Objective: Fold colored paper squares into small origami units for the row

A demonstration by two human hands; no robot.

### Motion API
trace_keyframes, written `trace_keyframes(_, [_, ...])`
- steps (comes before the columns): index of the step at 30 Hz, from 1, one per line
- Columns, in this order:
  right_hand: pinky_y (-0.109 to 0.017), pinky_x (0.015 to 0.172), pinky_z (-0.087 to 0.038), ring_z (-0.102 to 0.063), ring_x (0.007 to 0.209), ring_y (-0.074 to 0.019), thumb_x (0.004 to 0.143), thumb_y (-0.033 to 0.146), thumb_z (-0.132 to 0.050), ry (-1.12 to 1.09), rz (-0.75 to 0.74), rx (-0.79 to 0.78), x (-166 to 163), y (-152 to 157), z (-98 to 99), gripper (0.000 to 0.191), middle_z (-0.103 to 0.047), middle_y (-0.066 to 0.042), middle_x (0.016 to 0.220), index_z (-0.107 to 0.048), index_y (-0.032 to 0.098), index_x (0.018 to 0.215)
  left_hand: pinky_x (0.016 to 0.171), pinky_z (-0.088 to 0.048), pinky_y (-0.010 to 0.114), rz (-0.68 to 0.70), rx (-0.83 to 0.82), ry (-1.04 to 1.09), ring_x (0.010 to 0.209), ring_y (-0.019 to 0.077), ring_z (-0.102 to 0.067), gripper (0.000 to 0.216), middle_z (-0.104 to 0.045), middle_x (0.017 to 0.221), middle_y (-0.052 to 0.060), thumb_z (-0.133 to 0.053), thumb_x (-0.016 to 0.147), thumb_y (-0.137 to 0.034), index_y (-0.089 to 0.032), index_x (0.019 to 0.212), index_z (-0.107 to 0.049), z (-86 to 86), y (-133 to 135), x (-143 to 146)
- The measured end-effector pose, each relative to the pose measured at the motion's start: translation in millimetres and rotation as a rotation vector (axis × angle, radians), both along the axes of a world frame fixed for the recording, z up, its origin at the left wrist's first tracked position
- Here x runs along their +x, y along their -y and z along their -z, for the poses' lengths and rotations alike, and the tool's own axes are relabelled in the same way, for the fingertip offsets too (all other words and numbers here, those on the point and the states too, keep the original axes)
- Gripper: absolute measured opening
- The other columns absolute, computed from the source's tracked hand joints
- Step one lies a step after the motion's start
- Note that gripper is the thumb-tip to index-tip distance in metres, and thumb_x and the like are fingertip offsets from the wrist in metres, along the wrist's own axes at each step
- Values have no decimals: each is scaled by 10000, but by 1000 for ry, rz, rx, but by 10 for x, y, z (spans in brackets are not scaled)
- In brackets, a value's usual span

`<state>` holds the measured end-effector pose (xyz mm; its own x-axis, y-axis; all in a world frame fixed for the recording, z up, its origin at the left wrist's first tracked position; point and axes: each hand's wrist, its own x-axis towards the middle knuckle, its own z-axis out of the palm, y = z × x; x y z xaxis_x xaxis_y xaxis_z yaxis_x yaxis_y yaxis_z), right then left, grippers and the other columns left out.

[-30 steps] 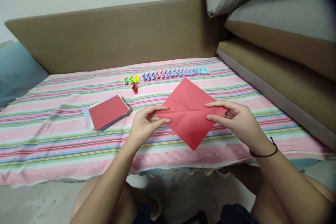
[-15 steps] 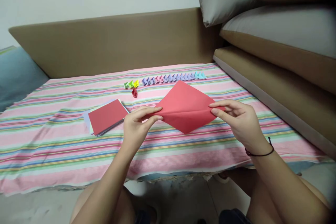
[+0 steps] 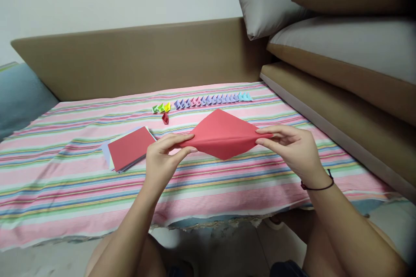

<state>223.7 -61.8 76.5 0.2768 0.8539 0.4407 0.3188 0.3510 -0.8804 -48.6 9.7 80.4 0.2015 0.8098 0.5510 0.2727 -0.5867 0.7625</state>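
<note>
A red sheet of paper (image 3: 222, 132) is held up over the striped cloth, turned as a diamond with a crease running from side to side. My left hand (image 3: 165, 158) pinches its left corner between thumb and fingers. At the opposite corner, my right hand (image 3: 292, 149) grips the paper the same way; a dark cord bracelet circles that wrist. To the left of my left hand lies a stack of coloured paper (image 3: 131, 149) with a red sheet on top. Beyond it stands a small dark red folded paper piece (image 3: 165, 117).
A row of small purple, pink and blue folded papers (image 3: 211, 100) runs along the back of the striped cloth (image 3: 81, 190). Green and yellow ones (image 3: 161, 107) sit left of it. Big cushions (image 3: 341, 47) are piled on the right; a brown backrest (image 3: 146, 58) stands behind.
The red paper's lower half has tilted, so the diamond looks flatter and its crease sharper. Both hands show slightly further left, still pinching the corners. The whole view has shifted a little.
</note>
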Motion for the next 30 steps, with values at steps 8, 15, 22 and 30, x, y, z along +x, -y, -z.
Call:
trace_keyframes(8, [-378,791,-530,-656,816,-209,766,238,-722,277,70,198,-68,-36,-59,46,-711,-22,827,-720,247,810,881,-478,364,-68,164,-175,969,217,-598,255,-648,1005,66,-763,686,-381,-231,889,-726,-23,-78,52])
trace_keyframes(15, [-354,779,-528,-657,808,-199,775,239,-714,359,-88,152,-333,-3,-233,99,-718,-13,853,-709,248,873,1075,-302,475,200,261,-478,1263,302,-455,642,-557,1325,96,-728,701,-460,-256,1273,-519,-172,174,415])
trace_keyframes(22, [-318,722,-518,-630,804,-184,759,276,-735,209,-137,105,-390,15,-333,158,-690,-28,892,-679,233,901,683,-446,271,279,-94,-376,763,186,-646,279,-719,909,9,-662,777,-320,-248,1046,-636,-294,249,496])
trace_keyframes(30, [-307,716,-496,-586,805,-172,771,256,-724,148,-181,149,-374,-18,-358,53,-622,-24,830,-697,251,817,535,-331,220,263,-106,-414,532,97,-473,185,-587,577,-53,-655,782,-346,-189,684,-645,-360,294,522])
